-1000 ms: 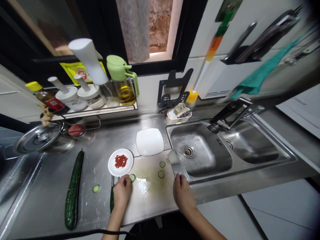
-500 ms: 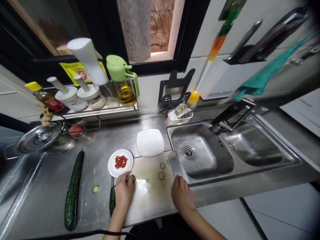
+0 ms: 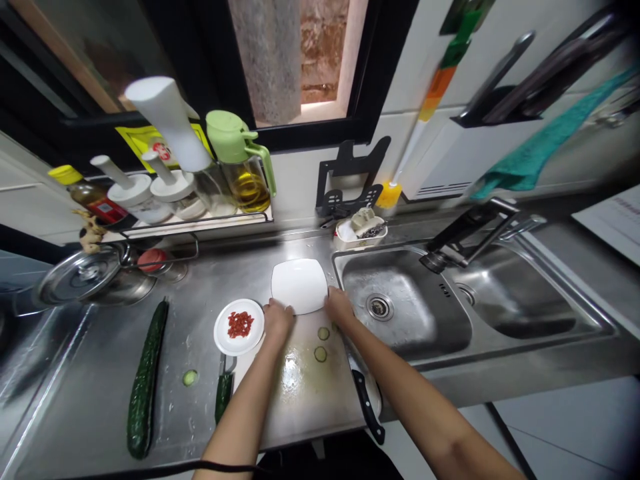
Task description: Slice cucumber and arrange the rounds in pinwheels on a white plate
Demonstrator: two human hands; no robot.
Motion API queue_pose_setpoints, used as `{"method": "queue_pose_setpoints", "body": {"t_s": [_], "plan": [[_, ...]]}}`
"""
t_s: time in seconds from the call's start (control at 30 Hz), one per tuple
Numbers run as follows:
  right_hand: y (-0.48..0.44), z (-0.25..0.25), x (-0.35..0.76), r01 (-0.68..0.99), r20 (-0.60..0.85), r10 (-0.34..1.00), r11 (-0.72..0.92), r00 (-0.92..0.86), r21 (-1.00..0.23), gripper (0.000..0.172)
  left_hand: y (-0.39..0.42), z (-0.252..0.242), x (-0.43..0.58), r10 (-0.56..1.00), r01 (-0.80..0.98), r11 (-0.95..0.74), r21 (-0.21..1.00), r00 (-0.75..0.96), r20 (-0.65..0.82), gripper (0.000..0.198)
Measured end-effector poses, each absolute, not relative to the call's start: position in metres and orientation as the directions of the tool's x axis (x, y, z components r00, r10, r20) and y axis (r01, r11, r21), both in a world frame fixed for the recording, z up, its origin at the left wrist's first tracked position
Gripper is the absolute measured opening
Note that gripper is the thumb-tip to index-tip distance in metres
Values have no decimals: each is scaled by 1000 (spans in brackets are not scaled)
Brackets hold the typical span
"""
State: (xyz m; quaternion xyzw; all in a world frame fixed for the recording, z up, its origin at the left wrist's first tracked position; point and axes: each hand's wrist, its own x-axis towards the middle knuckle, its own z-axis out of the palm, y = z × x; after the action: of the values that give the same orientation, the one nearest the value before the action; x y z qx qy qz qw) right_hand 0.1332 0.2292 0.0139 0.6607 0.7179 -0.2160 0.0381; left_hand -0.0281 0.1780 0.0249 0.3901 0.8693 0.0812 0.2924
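Observation:
My left hand [image 3: 278,321] is closed at the lower left edge of the square white plate [image 3: 299,285]. At the plate's right edge, my right hand [image 3: 339,307] has its fingers closed on the rim. Two cucumber slices [image 3: 321,354] lie on the cutting board [image 3: 320,400] below. The knife [image 3: 369,408] rests at the board's right side, its black handle toward me. A round white plate [image 3: 239,343] with chopped red pieces [image 3: 241,324] is left of my left hand. A cut cucumber piece [image 3: 225,395] lies by the board's left edge.
A whole cucumber [image 3: 146,383] and one slice [image 3: 190,378] lie on the steel counter at left. Behind are a seasoning rack [image 3: 200,225] and an oil bottle [image 3: 250,190]. The double sink [image 3: 405,300] with its faucet [image 3: 463,233] is at right.
The knife has left my right hand and lies on the board's right side. Both hands have moved forward to the square plate. The small cucumber piece at my left fingers is no longer visible.

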Motion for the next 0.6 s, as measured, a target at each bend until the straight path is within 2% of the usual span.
{"method": "queue_pose_setpoints", "body": {"t_s": [0.17,0.4,0.5,0.6], "plan": [[240,5,130,956,-343,931,23,-127,-292,28,179,18,-30,726,627,685,372,-539,-428,47],[241,15,138,937,-289,948,28,-136,-349,26,168,25,-31,780,643,626,441,-525,-341,40],[221,25,144,922,-273,950,35,-150,-386,25,148,30,-34,809,651,585,484,-506,-298,34],[185,33,151,907,-271,949,35,-163,-420,26,115,29,-38,851,647,500,575,-489,-190,35]]}}
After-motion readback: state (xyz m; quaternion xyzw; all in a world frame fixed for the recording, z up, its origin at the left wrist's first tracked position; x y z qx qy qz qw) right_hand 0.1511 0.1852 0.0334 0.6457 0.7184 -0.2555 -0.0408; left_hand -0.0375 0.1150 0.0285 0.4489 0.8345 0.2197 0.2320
